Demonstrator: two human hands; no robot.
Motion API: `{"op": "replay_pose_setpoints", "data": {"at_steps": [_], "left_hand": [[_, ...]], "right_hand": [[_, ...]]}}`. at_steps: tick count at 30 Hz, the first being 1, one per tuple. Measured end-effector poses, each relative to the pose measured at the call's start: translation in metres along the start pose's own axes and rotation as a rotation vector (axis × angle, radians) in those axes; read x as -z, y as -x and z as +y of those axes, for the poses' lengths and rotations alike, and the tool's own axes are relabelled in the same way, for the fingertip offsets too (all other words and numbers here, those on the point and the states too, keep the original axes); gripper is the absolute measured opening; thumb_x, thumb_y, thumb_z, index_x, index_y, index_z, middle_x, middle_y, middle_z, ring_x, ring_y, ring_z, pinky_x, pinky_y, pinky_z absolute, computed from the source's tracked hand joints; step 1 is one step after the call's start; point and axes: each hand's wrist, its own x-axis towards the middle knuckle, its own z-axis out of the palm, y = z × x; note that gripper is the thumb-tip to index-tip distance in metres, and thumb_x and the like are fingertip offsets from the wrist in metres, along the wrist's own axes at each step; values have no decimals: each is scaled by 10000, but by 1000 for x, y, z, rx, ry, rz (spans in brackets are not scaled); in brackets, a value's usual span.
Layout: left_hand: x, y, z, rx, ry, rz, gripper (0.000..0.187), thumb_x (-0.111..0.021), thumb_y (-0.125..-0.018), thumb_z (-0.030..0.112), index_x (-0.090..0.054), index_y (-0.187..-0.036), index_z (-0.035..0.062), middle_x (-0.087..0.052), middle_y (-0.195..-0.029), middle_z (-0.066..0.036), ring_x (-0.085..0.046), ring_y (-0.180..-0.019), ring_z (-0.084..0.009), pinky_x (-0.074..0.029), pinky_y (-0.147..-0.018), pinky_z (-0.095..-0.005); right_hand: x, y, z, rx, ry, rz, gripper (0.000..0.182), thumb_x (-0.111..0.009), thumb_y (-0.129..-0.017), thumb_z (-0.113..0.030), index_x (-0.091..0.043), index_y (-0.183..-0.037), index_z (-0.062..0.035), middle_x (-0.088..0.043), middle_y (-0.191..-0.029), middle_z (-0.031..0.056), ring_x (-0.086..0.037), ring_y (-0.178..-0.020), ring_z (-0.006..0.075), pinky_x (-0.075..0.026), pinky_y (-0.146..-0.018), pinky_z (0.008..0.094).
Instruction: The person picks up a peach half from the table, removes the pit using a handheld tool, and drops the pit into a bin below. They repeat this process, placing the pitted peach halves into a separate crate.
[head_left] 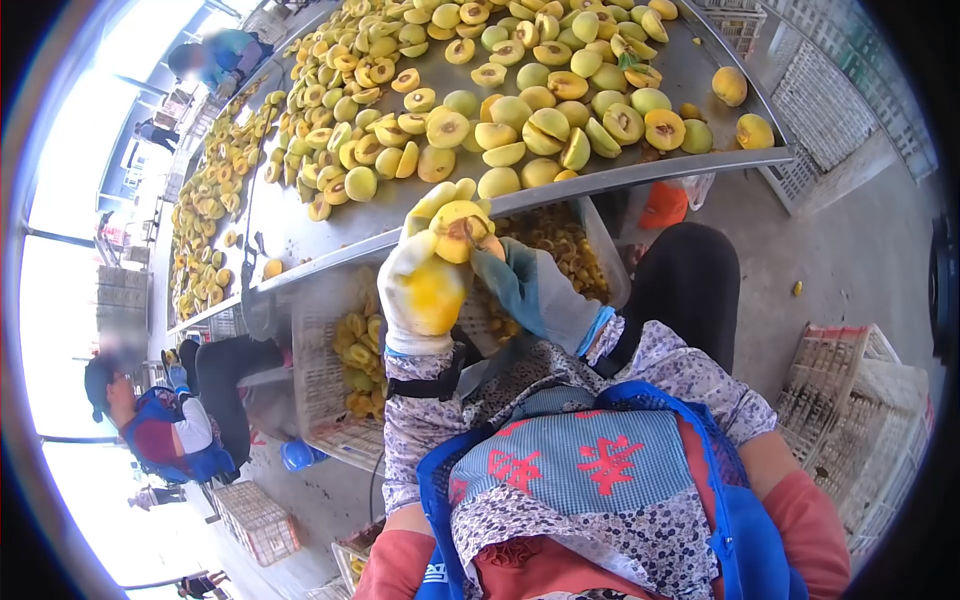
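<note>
A yellow peach (458, 230) is clamped in the person's left hand (425, 280), which wears a white glove stained yellow. The gloved fingers curl up around the left and back of the fruit, holding it raised in front of the chest, just below the edge of a metal table (300, 225). The right hand (535, 290), in a blue-grey glove, is closed and pressed against the right side of the same peach; something thin seems to reach from it into the fruit's top, but it is too small to make out. Both forearms, in floral patterned sleeves, rise from the lap and meet at the fruit.

Directly behind the hands sits a clear plastic bin (600, 250) holding brownish-yellow pieces. To its left, a white slatted crate (325, 380) holds more yellow fruit.

The long metal table stretches up and away, covered with whole peaches and halved peaches (480, 100), many with the pit hollow facing up. A second fruit-covered table runs alongside on the left.

Below left, another person (160, 420) in a blue apron sits at that table. Empty white crates (860, 400) stand on the concrete floor at right. The space is open-sided and brightly lit.
</note>
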Motion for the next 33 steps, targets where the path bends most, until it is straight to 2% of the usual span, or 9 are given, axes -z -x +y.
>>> {"op": "replay_pose_setpoints", "data": {"at_steps": [2, 5, 11, 13, 17, 19, 23, 25, 33], "left_hand": [[-5, 3, -4, -236, -801, -31, 378, -524, -988, 95, -450, -1307, -94, -568, -1320, -236, -621, -1148, -333, -535, -970, -438], [-17, 0, -3, 107, 24, 314, 373, -625, -916, -30, -466, -1249, -84, -613, -1258, -207, -674, -1045, -300, -572, -914, -411], [-7, 4, -36, -292, -788, 196, 466, -665, -833, -142, -485, -1255, -64, -618, -1225, -195, -644, -1105, -264, -566, -916, -346], [0, 4, -40, -305, -738, 173, 430, -651, -877, -62, -489, -1275, -56, -612, -1232, -198, -636, -1117, -269, -565, -914, -350], [32, -1, -42, -86, -269, 137, 426, -531, -1006, 228, -489, -1341, -31, -613, -1217, -204, -634, -1091, -299, -571, -890, -381], [19, -2, -24, 31, -226, 122, 449, -470, -1022, 290, -500, -1341, -26, -624, -1189, -203, -637, -1069, -300, -574, -872, -389], [0, -1, -10, 184, -344, 242, 416, -442, -1035, 294, -576, -1263, -26, -672, -1053, -199, -680, -894, -262, -588, -790, -369], [-4, 1, -12, 145, -405, 249, 364, -480, -1027, 258, -621, -1183, -39, -692, -952, -187, -685, -745, -235, -577, -673, -308], [22, 1, -31, 113, -391, 223, 354, -492, -1028, 261, -660, -1117, -39, -715, -852, -176, -697, -689, -245, -593, -647, -327]], "right_hand": [[-1, 1, 4, 7, -14, -8, 395, -525, -1028, -365, -622, -1045, 18, -677, -892, 245, -657, -889, 438, -509, -718, 407], [-4, 2, 8, -61, 0, -15, 443, -503, -1032, -397, -622, -1038, 30, -672, -892, 257, -658, -886, 439, -506, -724, 409], [-1, 8, 3, -139, -94, -53, 537, -466, -1038, -446, -629, -1013, 64, -670, -843, 253, -676, -781, 351, -503, -711, 405], [12, 12, -30, -425, -179, -219, 467, -447, -1058, -435, -631, -983, -13, -592, -729, -24, -494, -621, 35, -448, -560, 220], [17, 13, -40, -637, -290, -317, 521, -415, -1050, -498, -606, -895, -39, -556, -668, -26, -452, -524, 48, -410, -475, 236], [4, 12, -2, -250, -110, -143, 539, -428, -1026, -552, -592, -850, -70, -533, -645, -20, -445, -484, 67, -371, -413, 261], [-1, 12, 8, -105, -113, -195, 559, -455, -986, -621, -580, -824, -100, -466, -611, -32, -401, -448, 79, -326, -377, 267], [20, 13, -45, -862, -420, -465, 620, -429, -974, -669, -576, -765, -104, -446, -572, -8, -375, -437, 102, -320, -409, 259], [14, 17, -43, -901, -432, -463, 589, -428, -955, -694, -503, -737, -152, -343, -523, -62, -303, -412, 64, -253, -385, 228]]}}
